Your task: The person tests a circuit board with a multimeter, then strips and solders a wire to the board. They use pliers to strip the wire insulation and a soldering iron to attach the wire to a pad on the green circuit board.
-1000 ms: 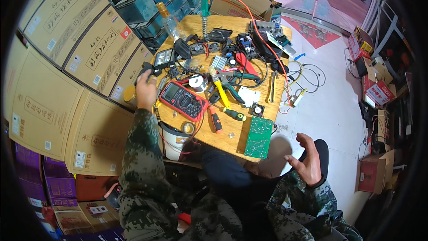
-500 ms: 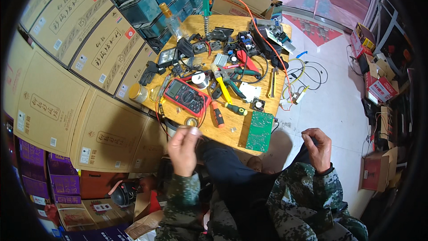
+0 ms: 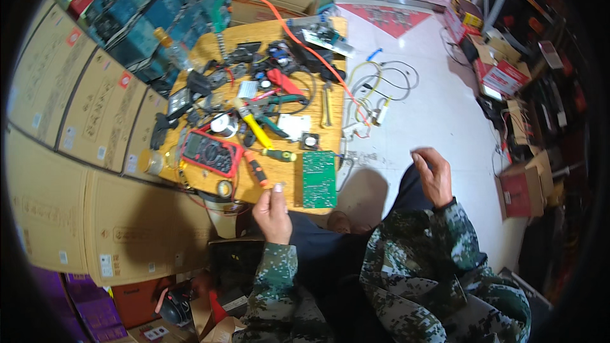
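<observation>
Roughly, work stage: early by my judgement; the green circuit board (image 3: 318, 179) lies flat and untouched at the near edge of the wooden bench (image 3: 330, 82), with no tool lifted to it.
Left hand (image 3: 273, 208): raised at the bench's near edge, at about 8 o'clock from the board, fingers pinched on something small and pale; what it is I cannot tell.
Right hand (image 3: 434, 175): off the bench at 3 o'clock from the board, over the pale floor (image 3: 432, 101), fingers loosely curled and holding nothing that shows.
Board: rigid green rectangle, matt, dotted with tiny parts.
Multimeter (image 3: 211, 152): red rubbery casing, dark face, at 9 o'clock from the board.
Screwdrivers: one red-handled screwdriver (image 3: 257, 169) just beside the left hand at 11 o'clock, one yellow-handled screwdriver (image 3: 253, 124) farther up.
Wires: an orange cable (image 3: 298, 44) snakes across the bench top.
Cardboard boxes (image 3: 76, 152): tan, smooth, stacked along 9 o'clock.
Sleeves: camouflage cloth, soft and creased.
</observation>
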The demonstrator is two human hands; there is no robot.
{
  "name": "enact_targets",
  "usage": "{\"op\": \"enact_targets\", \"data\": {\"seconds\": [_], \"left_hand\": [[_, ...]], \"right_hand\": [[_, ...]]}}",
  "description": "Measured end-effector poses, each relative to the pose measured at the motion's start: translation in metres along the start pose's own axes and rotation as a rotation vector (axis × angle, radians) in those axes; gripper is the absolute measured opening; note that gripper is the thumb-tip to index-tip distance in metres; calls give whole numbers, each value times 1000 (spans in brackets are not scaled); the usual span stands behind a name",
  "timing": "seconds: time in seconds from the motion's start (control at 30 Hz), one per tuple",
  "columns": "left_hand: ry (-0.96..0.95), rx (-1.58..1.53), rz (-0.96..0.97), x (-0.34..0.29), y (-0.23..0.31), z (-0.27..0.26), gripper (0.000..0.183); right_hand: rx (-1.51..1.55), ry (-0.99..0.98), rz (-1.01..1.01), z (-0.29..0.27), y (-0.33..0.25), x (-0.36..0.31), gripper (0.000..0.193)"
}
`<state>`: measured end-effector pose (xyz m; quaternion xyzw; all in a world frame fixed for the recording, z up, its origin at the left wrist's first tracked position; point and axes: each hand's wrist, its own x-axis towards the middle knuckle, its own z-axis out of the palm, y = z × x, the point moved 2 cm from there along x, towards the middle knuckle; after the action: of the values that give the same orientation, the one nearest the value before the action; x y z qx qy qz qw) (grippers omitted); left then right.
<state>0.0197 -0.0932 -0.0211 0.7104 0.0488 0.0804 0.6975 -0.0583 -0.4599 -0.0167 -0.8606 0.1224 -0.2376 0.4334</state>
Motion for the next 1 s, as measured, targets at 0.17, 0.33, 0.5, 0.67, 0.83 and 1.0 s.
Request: {"op": "enact_targets", "data": {"seconds": [0.17,0.33,0.5,0.67,0.83,1.0], "left_hand": [[-35,79,75,0,-12,1,31],[-22,121,131,-3,-14,3,43],[-4,150,119,-3,-11,6,43],[15,86,151,-12,-6,4,43],[-24,180,91,-57,-22,-15,47],[-307,630,331,-66,-61,-21,11]], "right_hand": [[-529,-174,309,2,122,-18,70],[-654,-457,779,13,166,-39,105],[-660,-529,893,11,155,-21,116],[-665,-511,872,13,163,-21,113],[-642,-461,784,15,180,-30,108],[-652,-452,753,16,188,-32,103]]}}
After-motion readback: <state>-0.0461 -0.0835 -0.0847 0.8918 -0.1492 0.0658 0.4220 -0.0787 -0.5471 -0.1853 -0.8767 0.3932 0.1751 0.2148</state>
